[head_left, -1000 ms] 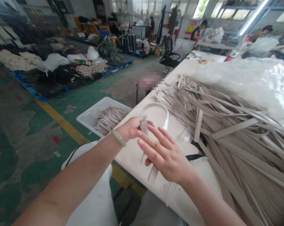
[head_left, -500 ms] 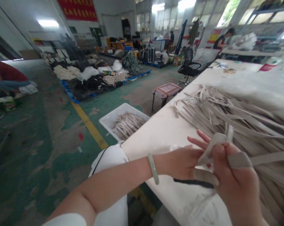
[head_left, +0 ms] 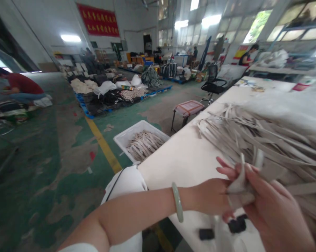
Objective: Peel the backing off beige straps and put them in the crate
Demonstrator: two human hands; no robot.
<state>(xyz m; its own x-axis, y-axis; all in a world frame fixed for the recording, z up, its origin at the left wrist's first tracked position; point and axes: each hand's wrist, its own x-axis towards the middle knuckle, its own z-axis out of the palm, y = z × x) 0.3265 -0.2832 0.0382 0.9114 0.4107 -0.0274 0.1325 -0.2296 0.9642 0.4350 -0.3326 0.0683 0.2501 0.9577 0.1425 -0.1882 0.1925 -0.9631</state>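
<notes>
My left hand [head_left: 218,196], with a pale green bangle [head_left: 177,202] on its wrist, pinches a beige webbing strap [head_left: 239,180], two fingers pointing away. My right hand [head_left: 273,206] meets it from the right, its thumb and fingers closed on the same strap. Tape-like bands wrap some of the fingers. Beyond both hands lies a large heap of similar straps [head_left: 268,134]. Small black pieces [head_left: 206,233] rest on the tabletop below my hands, near blurred strap lengths. Motion smears the strap's held part.
The white table [head_left: 179,157] runs away to the right, with clear plastic sheeting [head_left: 289,103] on it. A white bin [head_left: 121,137] of straps stands at the table's left. Farther off are a stool [head_left: 188,108], an office chair [head_left: 213,84], loaded pallets and a crouching person [head_left: 24,84].
The view has tilted up slightly, so the scene sits lower. My right hand has turned, and the strap end between my hands now stands more upright. Black pieces now show below the hands.
</notes>
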